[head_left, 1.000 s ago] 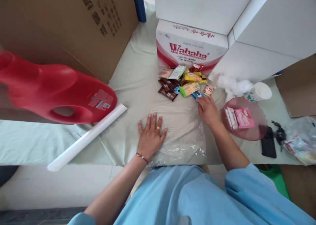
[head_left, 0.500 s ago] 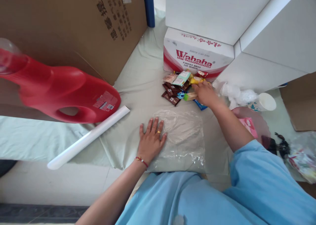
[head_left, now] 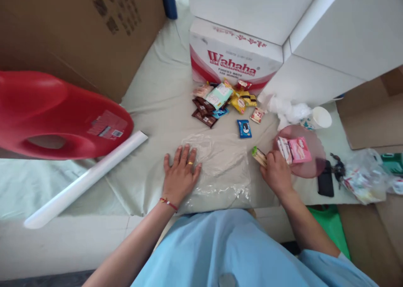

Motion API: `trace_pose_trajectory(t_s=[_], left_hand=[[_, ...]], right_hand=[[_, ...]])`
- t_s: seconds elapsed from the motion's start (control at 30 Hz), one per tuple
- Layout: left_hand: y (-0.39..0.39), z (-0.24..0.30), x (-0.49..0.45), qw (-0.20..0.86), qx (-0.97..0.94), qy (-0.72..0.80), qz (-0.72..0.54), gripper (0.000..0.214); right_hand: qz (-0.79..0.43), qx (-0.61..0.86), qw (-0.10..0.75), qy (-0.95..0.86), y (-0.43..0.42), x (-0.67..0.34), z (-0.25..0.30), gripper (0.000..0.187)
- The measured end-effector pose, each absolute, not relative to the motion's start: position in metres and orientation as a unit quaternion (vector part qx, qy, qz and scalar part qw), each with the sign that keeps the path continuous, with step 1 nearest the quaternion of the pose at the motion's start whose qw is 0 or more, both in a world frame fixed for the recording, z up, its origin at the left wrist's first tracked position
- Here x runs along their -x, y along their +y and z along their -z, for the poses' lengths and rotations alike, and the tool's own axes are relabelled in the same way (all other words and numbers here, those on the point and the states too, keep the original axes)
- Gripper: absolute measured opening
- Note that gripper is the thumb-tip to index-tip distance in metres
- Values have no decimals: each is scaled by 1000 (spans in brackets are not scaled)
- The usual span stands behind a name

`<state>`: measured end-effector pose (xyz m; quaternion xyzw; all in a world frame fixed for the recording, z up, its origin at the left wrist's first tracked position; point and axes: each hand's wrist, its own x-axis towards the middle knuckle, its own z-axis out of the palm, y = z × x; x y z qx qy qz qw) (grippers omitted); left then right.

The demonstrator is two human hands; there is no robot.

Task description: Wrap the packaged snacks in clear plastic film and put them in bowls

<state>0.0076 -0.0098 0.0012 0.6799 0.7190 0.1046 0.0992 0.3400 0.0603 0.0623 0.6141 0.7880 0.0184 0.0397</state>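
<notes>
My left hand [head_left: 181,176] lies flat with fingers spread, over the left edge of a clear plastic bag [head_left: 223,165] laid out on the cloth. Between the fingers of my right hand [head_left: 277,173] is a small snack packet [head_left: 259,156], beige with a green end, held just right of the bag. Close to that hand, a pink plate [head_left: 310,169] bears a pink packet [head_left: 299,150] and a white one [head_left: 285,150]. Beyond the bag lie a blue packet [head_left: 244,129], a small red-and-cream packet [head_left: 257,115] and a heap of snacks with brown packets [head_left: 204,118], yellow packets [head_left: 238,103] and a mint-green packet [head_left: 219,95].
A Wahaba-lettered carton [head_left: 233,64] stands behind the heap. To the left are a large red jug [head_left: 69,115] and a white roll [head_left: 88,180]. Crumpled white plastic [head_left: 288,108], a paper cup [head_left: 319,118], a phone [head_left: 325,180] and a filled clear bag [head_left: 362,178] are at the right.
My right hand has moved from the snack heap toward me and right, beside the plate, carrying the green-ended packet. My left hand stays flat on the bag's edge. The view has shifted.
</notes>
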Motion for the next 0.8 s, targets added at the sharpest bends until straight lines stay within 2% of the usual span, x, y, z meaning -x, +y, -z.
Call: trace_pose_trajectory(t_s=[0.17, 0.27, 0.37, 0.5, 0.67, 0.73, 0.8], left_hand=[[-10, -1, -9, 91, -681, 719, -105, 62], [-11, 0, -10, 92, -678, 722, -102, 62], [-11, -1, -11, 95, -674, 727, -96, 63], [-10, -2, -12, 93, -676, 726, -91, 63], [-12, -1, -13, 92, -678, 723, -97, 64], [-12, 1, -14, 96, -676, 724, -98, 64], [-13, 3, -14, 99, -676, 724, -98, 65]], right_hand=[[78, -621, 34, 779, 37, -350, -47, 43], [145, -618, 53, 771, 37, -354, -52, 40], [151, -633, 86, 754, 37, -355, -59, 34], [141, -641, 130, 743, 34, -349, -64, 61], [131, -640, 162, 739, 37, -359, -75, 52], [123, -653, 133, 736, 40, -369, -83, 52], [136, -644, 69, 749, 43, -372, -92, 52]])
